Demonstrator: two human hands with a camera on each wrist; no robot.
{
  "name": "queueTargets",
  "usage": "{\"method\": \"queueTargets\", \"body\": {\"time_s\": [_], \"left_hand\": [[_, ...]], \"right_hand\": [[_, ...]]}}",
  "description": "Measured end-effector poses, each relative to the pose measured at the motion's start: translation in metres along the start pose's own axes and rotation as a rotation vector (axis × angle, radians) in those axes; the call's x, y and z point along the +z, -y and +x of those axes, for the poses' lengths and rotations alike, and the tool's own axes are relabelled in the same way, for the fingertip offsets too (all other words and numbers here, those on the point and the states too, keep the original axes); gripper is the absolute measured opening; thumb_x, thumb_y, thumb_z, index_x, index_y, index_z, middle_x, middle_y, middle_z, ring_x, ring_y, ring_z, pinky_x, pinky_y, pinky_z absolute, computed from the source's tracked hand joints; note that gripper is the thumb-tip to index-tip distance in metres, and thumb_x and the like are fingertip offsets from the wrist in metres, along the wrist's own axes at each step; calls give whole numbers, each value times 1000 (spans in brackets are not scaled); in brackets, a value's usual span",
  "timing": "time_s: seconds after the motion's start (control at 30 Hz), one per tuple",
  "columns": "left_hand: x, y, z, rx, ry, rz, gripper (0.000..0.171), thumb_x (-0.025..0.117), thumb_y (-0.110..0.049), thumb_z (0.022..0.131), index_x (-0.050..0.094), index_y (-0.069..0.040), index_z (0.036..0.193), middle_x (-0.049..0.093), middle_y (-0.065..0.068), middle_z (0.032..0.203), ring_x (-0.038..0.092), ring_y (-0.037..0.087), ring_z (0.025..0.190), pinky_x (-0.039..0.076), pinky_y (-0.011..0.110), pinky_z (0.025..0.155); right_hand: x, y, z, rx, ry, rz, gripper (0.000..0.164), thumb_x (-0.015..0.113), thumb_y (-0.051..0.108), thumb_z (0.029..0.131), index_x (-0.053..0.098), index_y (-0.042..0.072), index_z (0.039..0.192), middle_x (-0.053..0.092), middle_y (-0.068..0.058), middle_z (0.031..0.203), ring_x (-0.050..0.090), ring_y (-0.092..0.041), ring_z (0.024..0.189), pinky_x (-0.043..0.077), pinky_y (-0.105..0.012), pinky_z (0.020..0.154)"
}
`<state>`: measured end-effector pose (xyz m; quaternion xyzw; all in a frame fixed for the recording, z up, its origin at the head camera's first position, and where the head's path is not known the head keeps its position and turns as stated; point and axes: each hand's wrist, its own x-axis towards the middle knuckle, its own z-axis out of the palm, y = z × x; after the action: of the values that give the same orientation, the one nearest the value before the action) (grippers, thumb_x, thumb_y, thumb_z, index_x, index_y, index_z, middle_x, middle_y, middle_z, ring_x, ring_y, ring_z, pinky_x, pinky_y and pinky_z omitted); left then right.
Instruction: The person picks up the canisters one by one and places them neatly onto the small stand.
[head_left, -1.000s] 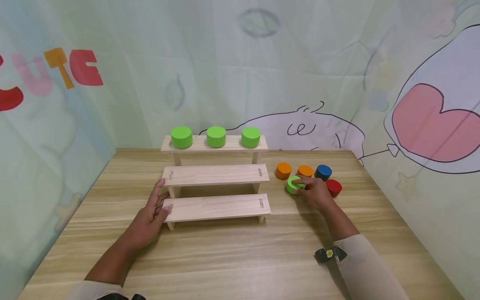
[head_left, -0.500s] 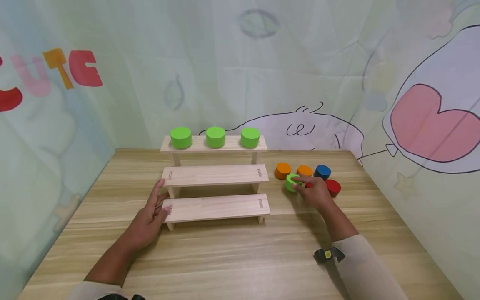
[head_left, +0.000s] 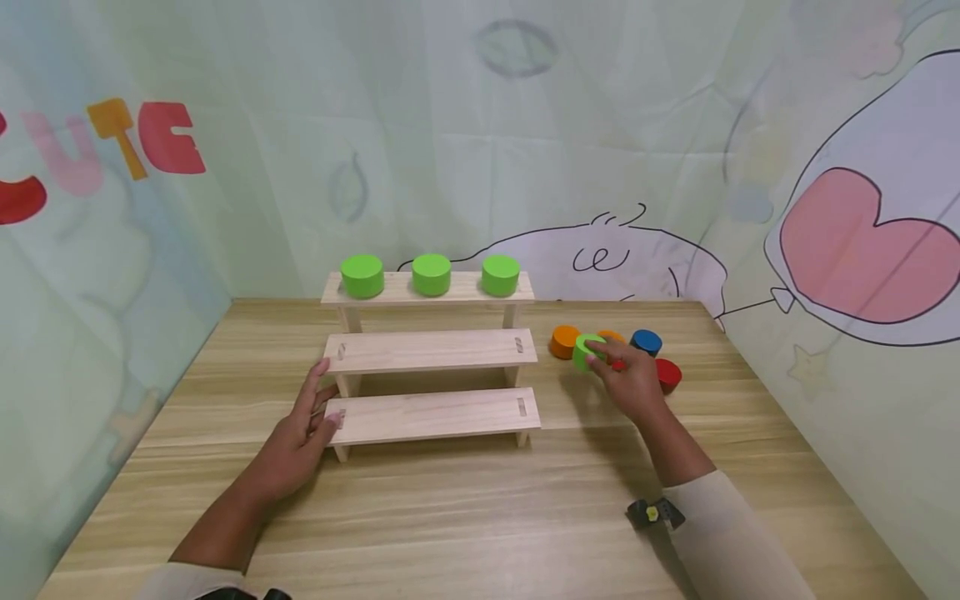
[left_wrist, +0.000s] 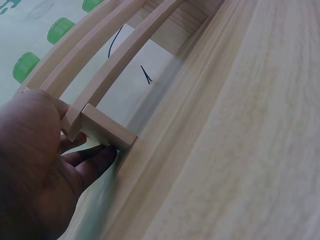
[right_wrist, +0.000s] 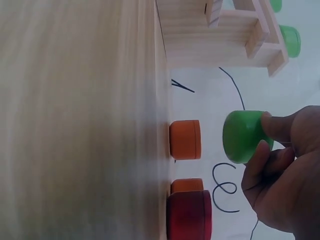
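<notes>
My right hand (head_left: pixel 632 382) pinches a green round block (right_wrist: pixel 243 136) between thumb and fingers, lifted off the table in the right wrist view. At the left end of a three-step wooden rack (head_left: pixel 431 415), my left hand (head_left: pixel 294 442) grips its side, the thumb on the lowest shelf's edge. The left wrist view shows fingers (left_wrist: pixel 98 165) against the rack's end leg. On the top shelf stand three more green blocks: a left one (head_left: pixel 362 277), a middle one (head_left: pixel 431 275) and a right one (head_left: pixel 500 276).
Right of the rack lie an orange block (head_left: pixel 565 342), a second orange block (right_wrist: pixel 186 185), a blue block (head_left: pixel 646 343) and a red block (head_left: pixel 668 377). Another red block is mostly behind my right hand. A printed curtain (head_left: pixel 300 167) hangs behind the wooden table (head_left: pixel 450 517).
My right hand has lifted the green block from the table and raised it in front of the orange blocks. The left hand and the rack have stayed put.
</notes>
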<state>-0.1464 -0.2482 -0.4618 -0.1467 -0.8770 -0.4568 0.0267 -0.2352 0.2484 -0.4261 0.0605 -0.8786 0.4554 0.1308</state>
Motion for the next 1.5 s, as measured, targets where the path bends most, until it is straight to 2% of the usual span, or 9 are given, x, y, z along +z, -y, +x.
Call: {"method": "queueTargets", "body": {"time_s": [0.4,0.63,0.73,0.87,1.03,1.13,1.27,1.37,1.5], "left_hand": [[1,0,2,9,-5,-2,83,48,-14,117,-6,-32,177,42,37,167,59,53,143,48,11,96],[-1,1,0,1,-5,0,84,48,-13,117,-6,-32,177,42,38,166,60,53,142,50,13,94],[-2,1,-1,5,-5,0,84,49,-13,117,-6,-32,177,42,39,166,60,54,141,51,13,93],[-3,1,-1,11,-7,-2,84,48,-12,116,-6,-32,177,41,39,166,61,55,140,50,12,93],[-2,1,-1,18,-7,-7,84,48,-10,116,-6,-31,177,40,41,166,60,55,140,55,19,94],[-1,1,-1,17,-4,-7,84,48,-10,116,-6,-31,177,40,41,166,60,56,140,60,35,98],[0,0,-1,9,0,1,84,47,-11,117,-8,-32,177,40,40,166,60,55,141,59,51,101],[0,-1,0,4,0,5,83,46,-13,117,-8,-32,177,40,39,167,60,54,141,58,54,102],[1,-1,0,0,-4,5,83,47,-13,117,-8,-32,177,41,39,166,60,54,141,57,54,103]], "right_hand": [[1,19,-6,-115,-84,8,35,72,9,106,75,7,140,58,-23,161,61,-47,144,61,-49,99],[5,33,-9,-190,-118,111,35,73,3,103,75,3,138,58,-25,159,66,-46,138,58,-16,89],[6,38,-8,-230,-148,134,34,73,2,103,75,2,138,60,-27,157,70,-46,130,55,-7,82],[8,45,-7,-302,-196,149,34,73,1,103,75,1,137,63,-26,153,74,-45,119,56,-7,75],[13,57,-7,-379,-238,156,34,75,0,101,77,2,135,67,-22,149,74,-38,120,56,-8,78],[19,61,-7,-429,-257,106,34,77,2,100,78,4,134,69,-19,148,74,-23,85,47,-2,70],[25,69,-7,-490,-265,64,33,80,5,99,80,5,132,70,-21,147,39,-11,51,32,-14,52],[29,76,-5,-513,-256,87,34,81,4,97,80,5,131,70,-21,147,38,-7,54,32,-16,52],[34,89,-4,-515,-230,117,34,80,3,98,79,5,132,69,-19,148,50,-9,66,38,-13,57]]}}
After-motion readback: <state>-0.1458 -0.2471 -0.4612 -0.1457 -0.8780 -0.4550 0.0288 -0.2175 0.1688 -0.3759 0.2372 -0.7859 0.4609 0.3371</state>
